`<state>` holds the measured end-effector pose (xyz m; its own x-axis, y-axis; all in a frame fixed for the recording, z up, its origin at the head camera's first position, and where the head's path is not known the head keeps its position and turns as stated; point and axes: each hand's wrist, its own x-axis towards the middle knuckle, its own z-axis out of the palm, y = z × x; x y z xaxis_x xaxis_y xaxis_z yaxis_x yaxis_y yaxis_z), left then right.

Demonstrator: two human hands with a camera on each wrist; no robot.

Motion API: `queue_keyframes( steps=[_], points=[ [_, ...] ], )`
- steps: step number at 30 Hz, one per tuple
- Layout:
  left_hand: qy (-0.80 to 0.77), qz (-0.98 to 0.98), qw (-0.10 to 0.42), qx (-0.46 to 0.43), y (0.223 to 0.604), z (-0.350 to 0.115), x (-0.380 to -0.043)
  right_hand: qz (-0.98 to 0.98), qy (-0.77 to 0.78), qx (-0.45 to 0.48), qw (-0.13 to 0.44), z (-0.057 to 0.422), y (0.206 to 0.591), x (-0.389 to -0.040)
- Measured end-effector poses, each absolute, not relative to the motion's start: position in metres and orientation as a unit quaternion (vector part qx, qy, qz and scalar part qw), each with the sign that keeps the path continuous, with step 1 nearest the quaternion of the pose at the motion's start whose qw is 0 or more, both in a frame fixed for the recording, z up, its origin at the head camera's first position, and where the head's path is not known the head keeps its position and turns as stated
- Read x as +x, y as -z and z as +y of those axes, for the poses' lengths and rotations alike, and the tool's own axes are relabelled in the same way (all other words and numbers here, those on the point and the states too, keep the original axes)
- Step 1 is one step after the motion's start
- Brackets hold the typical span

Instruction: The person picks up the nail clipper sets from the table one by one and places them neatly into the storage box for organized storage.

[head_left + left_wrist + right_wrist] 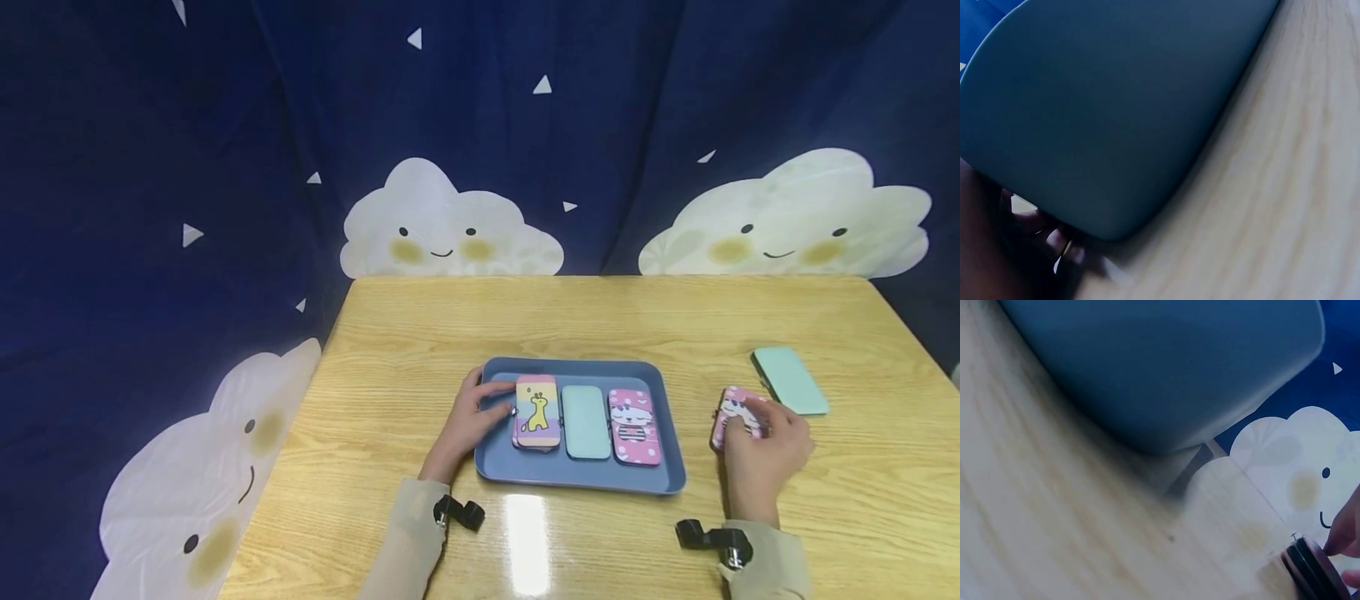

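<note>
My left hand (468,421) lies over the left rim of a blue tray (570,481). Its index finger and thumb reach inside, at the left edge of a pastel-striped giraffe tin case (538,417). Beside that case in the tray lie a mint tin case (587,423) and a pink cat tin case (636,429). To the right of the tray, my right hand (768,458) pinches a second pink cat tin case (731,410) between thumb and fingers. The right wrist view shows this tin's dark side edge (1313,569) close to the fingertips.
Another mint tin case (791,381) lies on the wooden table (375,333), just behind the right hand. Dark blue cloth with white clouds (450,237) hangs along the table's back and left. Both wrists wear black camera mounts (716,537).
</note>
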<state>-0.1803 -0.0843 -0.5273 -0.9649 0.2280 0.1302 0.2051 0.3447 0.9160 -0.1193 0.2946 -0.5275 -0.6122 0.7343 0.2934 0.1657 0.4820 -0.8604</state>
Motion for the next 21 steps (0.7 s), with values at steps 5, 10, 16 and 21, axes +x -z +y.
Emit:
queue_keyframes(
  steps=[5, 10, 16, 21],
  points=[
    [-0.556, 0.821, 0.014, 0.128, 0.5264, -0.0843, -0.1798, -0.802, -0.42, -0.3, 0.301, 0.2953, 0.5246, -0.1173],
    [-0.55, 0.826, 0.015, 0.127, 0.5256, -0.0846, -0.1806, -0.815, -0.406, -0.314, 0.268, 0.2966, 0.5245, -0.1173],
    [-0.549, 0.826, 0.016, 0.128, 0.5254, -0.0847, -0.1807, -0.833, -0.379, -0.326, 0.234, 0.2987, 0.5253, -0.1173],
    [-0.552, 0.823, 0.017, 0.131, 0.5259, -0.0845, -0.1795, -0.829, -0.39, -0.338, 0.215, 0.3006, 0.5243, -0.1167]
  ],
)
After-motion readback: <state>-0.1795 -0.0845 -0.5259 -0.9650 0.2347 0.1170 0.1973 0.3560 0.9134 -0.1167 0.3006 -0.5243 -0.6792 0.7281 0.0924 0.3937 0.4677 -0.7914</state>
